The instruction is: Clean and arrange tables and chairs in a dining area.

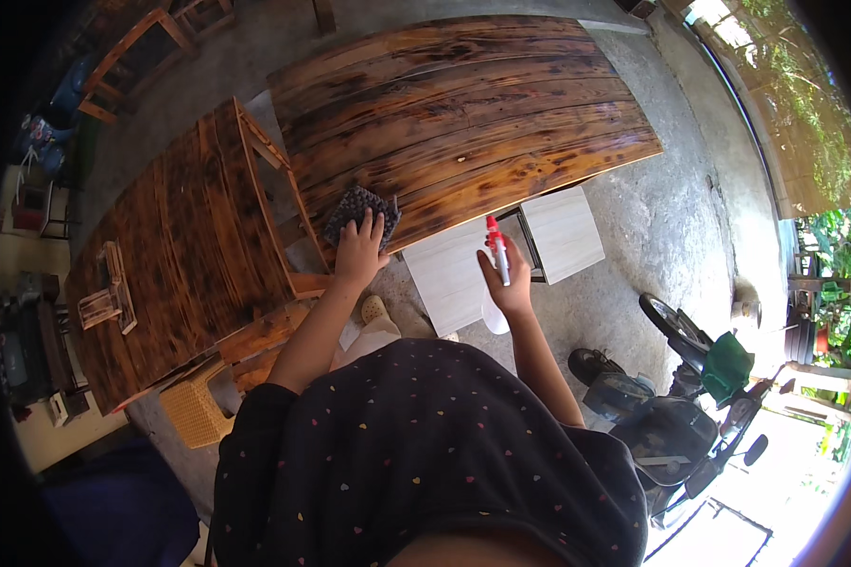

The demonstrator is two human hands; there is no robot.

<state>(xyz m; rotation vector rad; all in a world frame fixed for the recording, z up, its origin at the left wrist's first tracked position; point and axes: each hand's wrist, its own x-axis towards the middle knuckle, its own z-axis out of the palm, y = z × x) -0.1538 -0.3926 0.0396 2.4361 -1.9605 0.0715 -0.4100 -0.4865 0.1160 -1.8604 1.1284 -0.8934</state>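
Under my left hand (359, 254) is a dark grey, nubby cloth (354, 205), pressed on the near left corner of a wooden table (454, 106). The table's planks are varnished, with dark scorched grain. My right hand (514, 280) grips a spray bottle by its neck, off the table's near edge. Its red and white trigger head (496, 244) points toward the table, and its pale translucent body (495, 315) hangs below my hand. A small pale speck (461, 159) lies on the tabletop near the front edge.
Left stands a second wooden table (177, 241) with a small wooden holder (110, 290). Pale-topped stools (564, 234) sit beneath the front edge. A woven yellow stool (195, 407) is at lower left, and a motorcycle (681, 425) is parked at right on the concrete floor (631, 241).
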